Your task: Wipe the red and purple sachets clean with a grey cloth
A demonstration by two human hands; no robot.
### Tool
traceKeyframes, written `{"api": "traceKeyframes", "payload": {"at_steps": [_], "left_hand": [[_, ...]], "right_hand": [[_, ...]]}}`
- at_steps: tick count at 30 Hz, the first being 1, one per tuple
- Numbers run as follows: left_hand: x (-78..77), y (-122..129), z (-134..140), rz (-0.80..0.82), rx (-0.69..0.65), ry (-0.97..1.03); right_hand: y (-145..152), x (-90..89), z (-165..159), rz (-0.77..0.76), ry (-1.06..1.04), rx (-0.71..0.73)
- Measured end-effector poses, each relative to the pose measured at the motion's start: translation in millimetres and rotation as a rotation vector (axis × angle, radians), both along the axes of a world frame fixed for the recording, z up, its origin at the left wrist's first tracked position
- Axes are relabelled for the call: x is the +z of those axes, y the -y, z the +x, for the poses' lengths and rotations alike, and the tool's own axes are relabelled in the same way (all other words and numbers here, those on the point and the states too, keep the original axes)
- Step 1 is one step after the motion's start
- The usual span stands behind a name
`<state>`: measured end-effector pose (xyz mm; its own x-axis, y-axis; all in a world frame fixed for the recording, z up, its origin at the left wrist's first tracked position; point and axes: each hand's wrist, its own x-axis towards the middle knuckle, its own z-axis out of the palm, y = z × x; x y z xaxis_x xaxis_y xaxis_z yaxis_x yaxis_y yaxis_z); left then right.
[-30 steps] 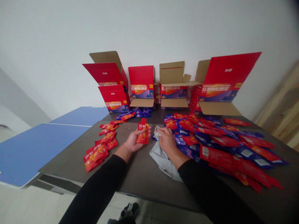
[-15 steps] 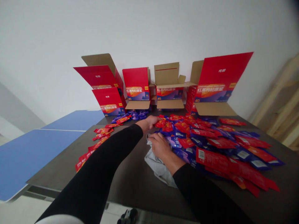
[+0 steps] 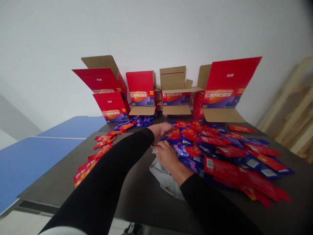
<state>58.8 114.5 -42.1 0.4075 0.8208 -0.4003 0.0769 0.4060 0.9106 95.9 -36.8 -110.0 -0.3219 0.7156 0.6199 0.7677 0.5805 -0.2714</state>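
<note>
My left hand (image 3: 166, 129) reaches across to the near-left edge of a big pile of pouches. Its fingers are closed at a red pouch (image 3: 175, 133), the tips partly hidden. Just below, my right hand (image 3: 166, 154) has its fingers curled on a crumpled light grey cloth (image 3: 163, 176), which lies on the dark table beside the pile. Red pouches (image 3: 221, 166) and blue-purple pouches (image 3: 180, 150) overlap loosely to the right of both hands.
Red cartons with raised flaps stand along the wall: two stacked at left (image 3: 111, 107), two in the middle (image 3: 143, 96) (image 3: 176, 98), one at right (image 3: 220, 98). A row of red pouches (image 3: 84, 169) lies left of my arm. Small blue pouches (image 3: 145, 121) lie before the cartons. A blue table (image 3: 56, 147) adjoins.
My left hand has moved a little right, farther over the red pouches. My right hand stays on the cloth. The whole view has shifted slightly.
</note>
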Motion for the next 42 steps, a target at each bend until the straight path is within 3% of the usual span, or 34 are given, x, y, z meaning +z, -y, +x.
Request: {"api": "traceKeyframes", "payload": {"at_steps": [7, 14, 18, 24, 30, 36, 42], "left_hand": [[10.3, 1, -55, 0.062, -0.025, -0.284], [-18.0, 8, -147, 0.328, 0.163, -0.64], [-33.6, 1, -181, 0.495, 0.326, -0.82], [-52.3, -28, -180, 0.63, 0.411, -0.916], [-64.5, -65, -167, 0.732, 0.38, -0.962], [-67.7, -90, -158, 0.715, 0.326, -1.042], [-65.8, -94, -145, 0.767, 0.278, -1.12]], "right_hand": [[-2, -1.7, 1, 0.026, -0.049, 0.025], [0, -0.6, 2, -0.003, -0.072, 0.037], [1, -0.3, 3, -0.036, -0.074, 0.027], [1, -1.1, 3, -0.038, -0.089, 0.03], [2, -1.5, 3, -0.015, -0.117, 0.039], [2, -3.0, 2, -0.001, -0.145, 0.042], [4, -1.2, 2, -0.008, -0.151, 0.032]]}}
